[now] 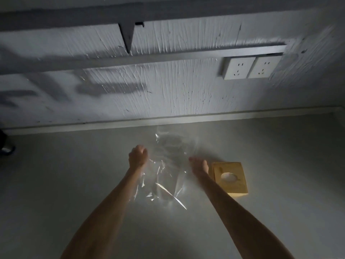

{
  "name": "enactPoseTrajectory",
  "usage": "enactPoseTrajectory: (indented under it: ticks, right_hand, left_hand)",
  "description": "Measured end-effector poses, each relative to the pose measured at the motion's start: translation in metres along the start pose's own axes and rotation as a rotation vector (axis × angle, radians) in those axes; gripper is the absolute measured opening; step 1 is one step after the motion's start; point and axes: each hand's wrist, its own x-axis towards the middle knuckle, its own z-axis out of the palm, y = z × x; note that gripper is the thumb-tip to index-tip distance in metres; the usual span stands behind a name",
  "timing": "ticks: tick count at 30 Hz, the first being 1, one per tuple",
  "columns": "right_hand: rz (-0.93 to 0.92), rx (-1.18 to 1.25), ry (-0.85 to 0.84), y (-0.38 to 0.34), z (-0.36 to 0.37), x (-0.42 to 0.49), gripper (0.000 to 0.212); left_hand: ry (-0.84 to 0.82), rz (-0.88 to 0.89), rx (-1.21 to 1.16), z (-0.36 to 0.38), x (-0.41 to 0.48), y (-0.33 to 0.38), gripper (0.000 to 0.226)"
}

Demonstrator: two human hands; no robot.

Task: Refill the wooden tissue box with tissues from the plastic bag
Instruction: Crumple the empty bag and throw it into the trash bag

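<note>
Head view: left hand fingers curled tight on left edge of clear plastic bag; right hand fingertips at its right edge, pinch or bare touch impossible to tell. Apparently empty bag over tabletop, wooden tissue box just right of right hand with white visible in oval slot; refill judged done or nearly so. Dim, blurred; bag outline and contents hard to confirm.
</note>
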Motion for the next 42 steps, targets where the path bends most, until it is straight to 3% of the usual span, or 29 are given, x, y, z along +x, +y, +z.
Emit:
enactPoseTrajectory:
  ticks: [4, 7, 12, 14, 18, 20, 24, 29, 32, 39, 41, 42]
  right_hand:
    - [0.192, 0.424, 0.039, 0.004, 0.014, 0.014, 0.029]
    - [0.268, 0.576, -0.028, 0.009, 0.018, 0.011, 0.030]
    - [0.246, 0.603, -0.226, 0.014, 0.007, -0.003, 0.022]
    - [0.185, 0.607, -0.265, 0.018, 0.000, -0.011, 0.018]
    - [0.087, 0.627, -0.381, 0.020, -0.026, -0.031, 0.053]
    - [0.032, 0.576, -0.407, 0.020, -0.042, -0.052, 0.058]
    - [-0.159, 0.518, -0.250, 0.025, -0.079, -0.092, 0.036]
    - [-0.339, 0.515, -0.278, 0.041, -0.147, -0.118, 0.020]
    - [-0.379, 0.430, -0.187, 0.050, -0.185, -0.132, 0.009]
    - [-0.536, 0.513, -0.036, 0.074, -0.278, -0.151, 0.017]
    - [-0.540, 0.562, -0.080, 0.078, -0.295, -0.152, 0.019]
    - [-0.507, 0.544, -0.140, 0.082, -0.302, -0.151, 0.029]
  left_hand:
    - [-0.269, -0.130, -0.079, 0.011, 0.036, -0.032, 0.067]
    - [-0.435, -0.191, -0.225, 0.001, 0.016, -0.016, 0.026]
    - [-0.532, -0.204, -0.432, 0.000, -0.003, -0.019, 0.011]
    - [-0.506, -0.201, -0.514, -0.005, -0.013, -0.020, 0.012]
    - [-0.401, -0.164, -0.671, -0.023, -0.042, -0.009, 0.006]
    - [-0.342, -0.143, -0.704, -0.031, -0.063, 0.002, 0.003]
    - [-0.266, -0.038, -0.730, -0.035, -0.114, 0.027, 0.007]
    - [-0.115, 0.076, -0.780, -0.018, -0.184, 0.070, 0.008]
    - [-0.076, 0.146, -0.747, 0.002, -0.228, 0.097, 0.008]
    - [0.067, 0.206, -0.826, 0.034, -0.295, 0.142, 0.014]
    - [0.085, 0.221, -0.844, 0.039, -0.305, 0.151, 0.015]
    - [0.105, 0.220, -0.855, 0.039, -0.308, 0.155, 0.015]
